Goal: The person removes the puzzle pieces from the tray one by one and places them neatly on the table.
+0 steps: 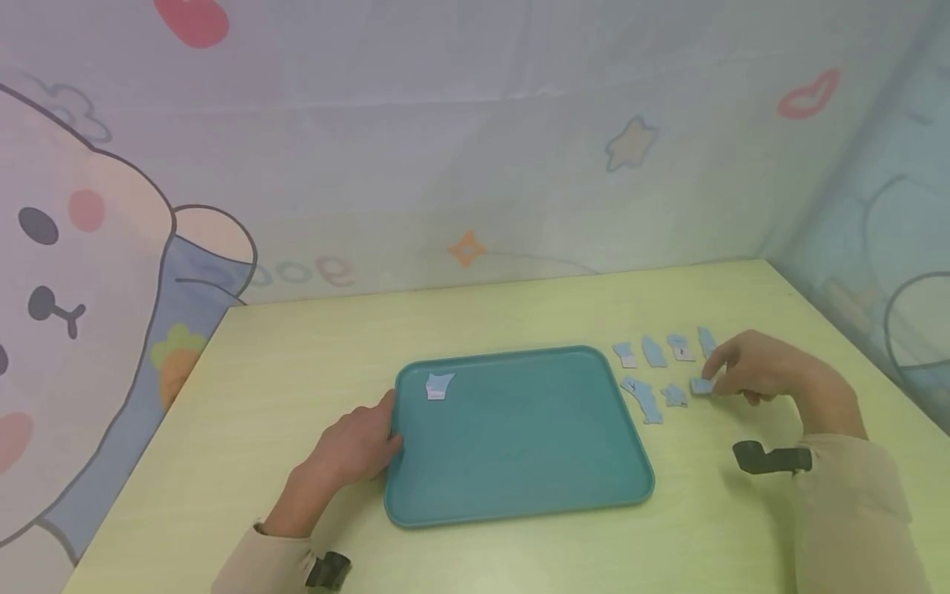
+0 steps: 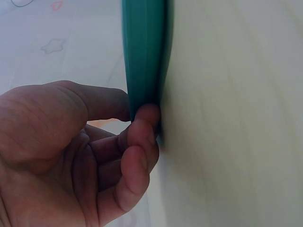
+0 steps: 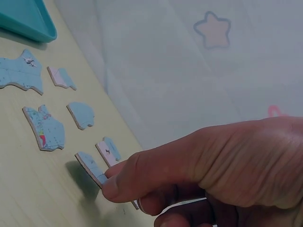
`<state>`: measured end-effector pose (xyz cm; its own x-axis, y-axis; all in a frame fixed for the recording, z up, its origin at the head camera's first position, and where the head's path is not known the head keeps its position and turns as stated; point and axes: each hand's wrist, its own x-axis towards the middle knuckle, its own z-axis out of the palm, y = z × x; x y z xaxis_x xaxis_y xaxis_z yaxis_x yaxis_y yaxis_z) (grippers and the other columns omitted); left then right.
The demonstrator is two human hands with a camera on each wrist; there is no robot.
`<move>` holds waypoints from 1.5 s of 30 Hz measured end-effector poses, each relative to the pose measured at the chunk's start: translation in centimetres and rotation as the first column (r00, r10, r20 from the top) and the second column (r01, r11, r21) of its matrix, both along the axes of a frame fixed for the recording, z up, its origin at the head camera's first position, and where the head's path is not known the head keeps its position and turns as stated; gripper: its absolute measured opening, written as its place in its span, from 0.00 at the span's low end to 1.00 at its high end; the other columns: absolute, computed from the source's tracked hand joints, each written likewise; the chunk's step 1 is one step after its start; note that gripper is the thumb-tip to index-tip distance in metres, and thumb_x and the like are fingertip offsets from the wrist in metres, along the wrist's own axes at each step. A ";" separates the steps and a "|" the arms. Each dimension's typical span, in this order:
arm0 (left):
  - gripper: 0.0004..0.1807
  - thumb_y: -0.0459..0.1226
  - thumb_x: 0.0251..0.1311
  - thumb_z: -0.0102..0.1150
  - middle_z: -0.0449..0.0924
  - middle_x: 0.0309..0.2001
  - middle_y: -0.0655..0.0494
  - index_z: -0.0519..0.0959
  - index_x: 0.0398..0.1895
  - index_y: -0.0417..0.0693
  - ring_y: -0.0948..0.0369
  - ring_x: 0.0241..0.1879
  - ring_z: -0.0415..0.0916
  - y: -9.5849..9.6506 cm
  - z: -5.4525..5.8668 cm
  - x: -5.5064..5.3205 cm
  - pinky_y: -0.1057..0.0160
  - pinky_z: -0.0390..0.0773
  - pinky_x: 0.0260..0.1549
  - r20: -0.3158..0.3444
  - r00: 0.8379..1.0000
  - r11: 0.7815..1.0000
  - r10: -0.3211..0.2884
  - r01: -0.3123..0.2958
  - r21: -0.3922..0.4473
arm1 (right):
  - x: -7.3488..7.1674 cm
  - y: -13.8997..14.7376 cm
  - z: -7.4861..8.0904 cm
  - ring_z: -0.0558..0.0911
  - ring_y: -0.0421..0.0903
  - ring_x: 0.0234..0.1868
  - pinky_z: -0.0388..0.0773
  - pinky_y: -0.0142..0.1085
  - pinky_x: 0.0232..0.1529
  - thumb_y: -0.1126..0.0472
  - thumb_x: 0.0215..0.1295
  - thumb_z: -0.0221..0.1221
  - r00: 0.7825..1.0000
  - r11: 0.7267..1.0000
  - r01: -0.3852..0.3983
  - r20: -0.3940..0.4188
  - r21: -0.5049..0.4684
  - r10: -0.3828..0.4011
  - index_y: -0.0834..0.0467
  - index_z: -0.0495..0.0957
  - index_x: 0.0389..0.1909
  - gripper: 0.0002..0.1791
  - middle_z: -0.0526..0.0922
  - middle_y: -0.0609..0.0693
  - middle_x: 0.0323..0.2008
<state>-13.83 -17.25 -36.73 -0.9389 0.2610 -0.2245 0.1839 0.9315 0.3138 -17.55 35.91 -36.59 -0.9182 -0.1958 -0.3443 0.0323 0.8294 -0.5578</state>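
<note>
My left hand (image 1: 355, 445) grips the left rim of a teal tray (image 1: 519, 445). In the left wrist view its thumb is on one side of the tray edge (image 2: 144, 52) and fingertips on the other. A light blue puzzle piece (image 1: 439, 386) lies in the tray's upper left corner. To the right of the tray, my right hand (image 1: 764, 369) pinches another blue puzzle piece (image 1: 701, 385) between thumb and fingers. In the right wrist view that piece (image 3: 89, 165) is tilted, with a shadow beside it on the table.
Several loose puzzle pieces lie in two rough rows right of the tray, among them a long one (image 1: 646, 398) and a small jagged one (image 1: 674, 395). They rest on a pale yellow table (image 1: 312, 355). A printed cloth (image 1: 416, 165) hangs behind.
</note>
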 end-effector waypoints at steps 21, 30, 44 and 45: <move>0.36 0.34 0.73 0.53 0.72 0.25 0.51 0.56 0.80 0.27 0.58 0.24 0.71 0.0 -0.2 0.2 0.62 0.67 0.23 -0.005 1.000 1.000 0.003 -0.003 0.012 | 0.2 -2.8 3.4 0.70 0.43 0.20 0.71 0.38 0.28 0.57 0.67 0.68 0.986 0.999 -0.051 -0.156 0.016 0.053 0.62 0.80 0.64 0.26 0.71 0.46 0.19; 0.36 0.34 0.74 0.53 0.72 0.26 0.51 0.56 0.80 0.27 0.58 0.25 0.71 -0.1 0.0 0.2 0.61 0.67 0.23 -0.013 1.000 1.000 0.003 -0.003 0.007 | 0.2 -7.6 5.4 0.76 0.47 0.22 0.72 0.40 0.31 0.53 0.68 0.69 0.961 0.996 -0.090 -0.261 -0.005 0.085 0.53 0.83 0.61 0.22 0.78 0.47 0.24; 0.36 0.34 0.74 0.53 0.73 0.28 0.51 0.56 0.79 0.26 0.58 0.25 0.72 0.0 -0.3 0.0 0.62 0.68 0.23 -0.017 1.000 1.000 -0.002 0.002 0.008 | -2.0 -18.5 7.0 0.78 0.47 0.19 0.78 0.41 0.32 0.54 0.67 0.70 0.921 0.972 -0.231 -0.333 -0.054 0.200 0.55 0.83 0.61 0.23 0.83 0.50 0.26; 0.36 0.34 0.74 0.53 0.73 0.27 0.51 0.56 0.79 0.26 0.58 0.24 0.71 0.0 -0.4 0.0 0.62 0.68 0.23 -0.021 1.000 1.000 -0.005 0.005 0.009 | -2.2 -19.3 7.0 0.78 0.47 0.19 0.78 0.41 0.32 0.54 0.66 0.70 0.917 0.969 -0.242 -0.338 -0.053 0.211 0.55 0.83 0.61 0.23 0.83 0.50 0.26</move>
<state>-13.79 -17.28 -37.09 -0.9421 0.2672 -0.2027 0.1948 0.9279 0.3181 -19.76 16.63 -29.63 -0.9037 -0.4281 -0.0025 -0.3477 0.7373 -0.5792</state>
